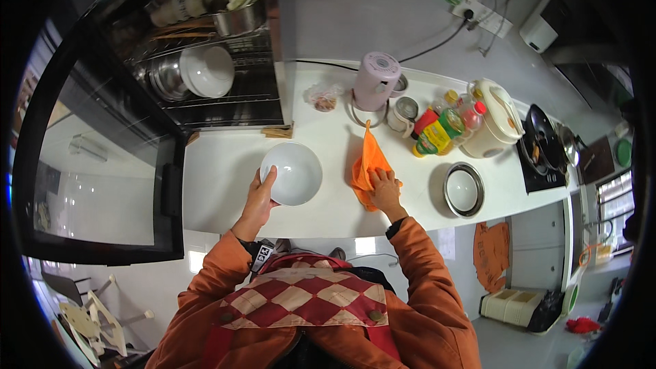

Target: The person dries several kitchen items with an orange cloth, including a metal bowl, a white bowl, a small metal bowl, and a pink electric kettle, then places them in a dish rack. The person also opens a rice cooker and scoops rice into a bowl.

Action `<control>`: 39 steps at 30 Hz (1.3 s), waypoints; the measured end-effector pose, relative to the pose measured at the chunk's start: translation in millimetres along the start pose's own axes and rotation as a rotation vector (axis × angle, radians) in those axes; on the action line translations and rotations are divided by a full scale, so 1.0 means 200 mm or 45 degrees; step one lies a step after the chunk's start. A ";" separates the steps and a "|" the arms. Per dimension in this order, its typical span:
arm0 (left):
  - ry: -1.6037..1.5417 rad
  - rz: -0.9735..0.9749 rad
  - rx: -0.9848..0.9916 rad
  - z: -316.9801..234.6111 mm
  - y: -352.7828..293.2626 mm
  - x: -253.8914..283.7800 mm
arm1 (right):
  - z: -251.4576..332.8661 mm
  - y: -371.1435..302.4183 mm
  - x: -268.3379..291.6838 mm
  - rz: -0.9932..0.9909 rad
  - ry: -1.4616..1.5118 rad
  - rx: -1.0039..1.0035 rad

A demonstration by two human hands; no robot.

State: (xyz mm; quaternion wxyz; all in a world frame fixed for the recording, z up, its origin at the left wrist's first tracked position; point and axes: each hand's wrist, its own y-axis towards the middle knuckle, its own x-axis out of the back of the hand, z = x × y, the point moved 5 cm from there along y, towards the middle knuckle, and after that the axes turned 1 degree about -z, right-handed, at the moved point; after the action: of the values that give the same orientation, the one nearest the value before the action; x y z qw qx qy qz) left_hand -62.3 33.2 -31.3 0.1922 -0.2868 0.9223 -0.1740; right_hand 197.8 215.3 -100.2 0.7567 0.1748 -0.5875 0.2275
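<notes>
My left hand (257,198) grips a white bowl (295,174) by its left rim, thumb on the inner side and the other fingers underneath. The bowl is tipped a little and shows its bare inside. To its right, my right hand (386,193) has its fingers bent into an orange cloth (370,154) on the white counter. The cloth's upper end stands up in a point, and its lower end lies beneath the hand. Further right, a metal bowl (481,191) stands on the counter with a smaller white bowl (462,191) in it.
On the left, a dish cabinet (273,113) has its glass door (171,191) swung out; stacked bowls (208,72) sit inside. Behind my hands stand a pink kettle-like appliance (376,82), several bottles (441,133), a cream cooker (493,123) and a black pan (540,130).
</notes>
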 end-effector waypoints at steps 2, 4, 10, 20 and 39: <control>0.071 -0.041 -0.026 0.00 -0.01 0.04 | 0.02 0.04 0.01 -0.019 0.342 -0.049; 0.182 -0.118 -0.079 0.01 0.00 0.05 | 0.05 0.10 0.11 -0.210 0.969 -0.211; 0.359 -0.006 -0.695 0.01 0.01 -0.22 | 0.79 0.07 0.24 -0.456 0.758 0.320; 0.806 0.157 -0.807 -0.11 -0.02 -0.22 | 0.83 -0.03 0.23 0.755 0.367 0.352; 0.160 0.444 -0.335 -0.16 -0.06 -0.13 | 0.88 -0.17 0.70 0.992 0.672 0.436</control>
State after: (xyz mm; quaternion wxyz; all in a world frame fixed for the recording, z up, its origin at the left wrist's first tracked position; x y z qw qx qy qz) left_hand -51.0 46.5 9.4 0.1225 -0.1343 0.9828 -0.0337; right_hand 103.0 111.9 79.8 0.6988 0.0005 -0.3521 0.6227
